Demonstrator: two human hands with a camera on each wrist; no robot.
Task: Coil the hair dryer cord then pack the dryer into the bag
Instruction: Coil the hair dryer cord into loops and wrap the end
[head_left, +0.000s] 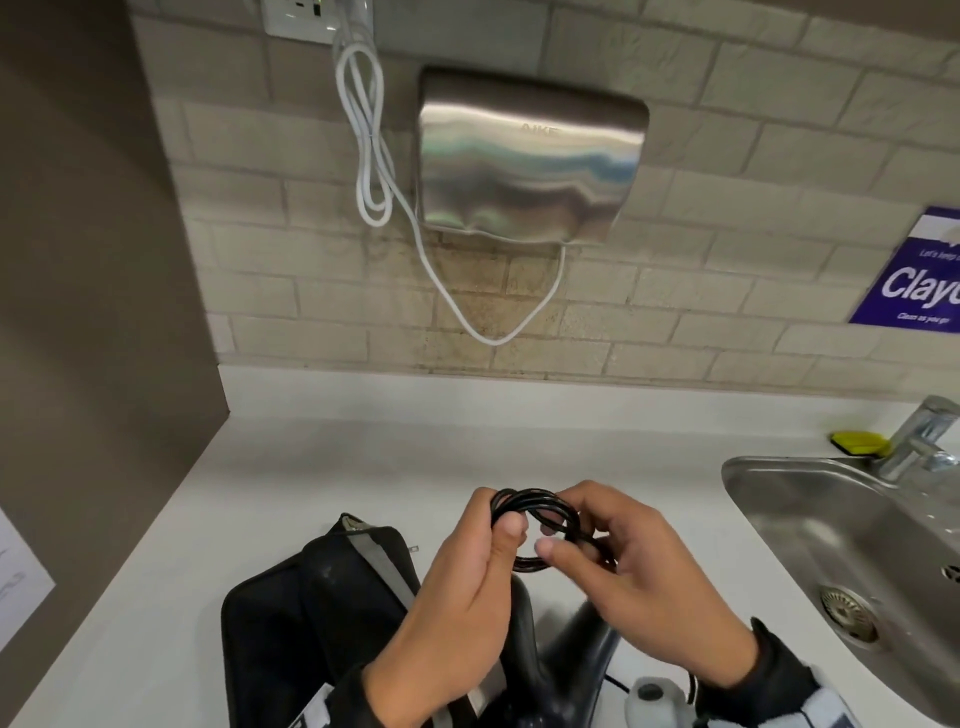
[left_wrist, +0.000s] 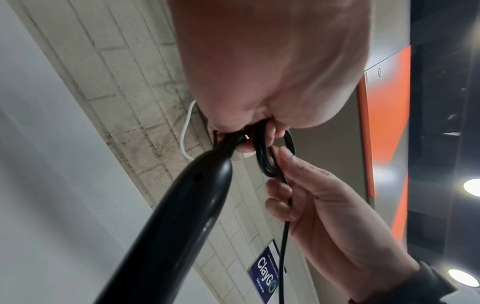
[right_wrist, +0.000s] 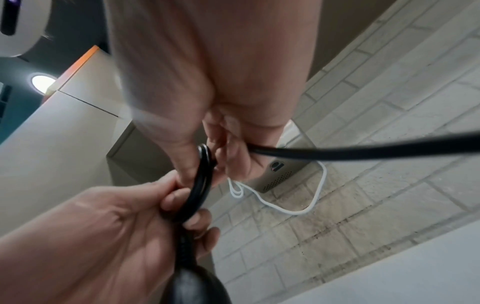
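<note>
Both hands, left hand (head_left: 462, 597) and right hand (head_left: 639, 587), grip the cord (head_left: 535, 512) loops, with the bag (head_left: 291, 613) open just below the left hand.

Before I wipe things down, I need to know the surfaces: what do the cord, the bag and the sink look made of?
Cord: black, smooth, glossy, likely rubber or plastic sheath; it bends into tight loops.
Bag: black, matte, seems soft fabric with a grey strip; it sags.
Sink: bare brushed metal, probably stainless steel, with dull reflections.
</note>
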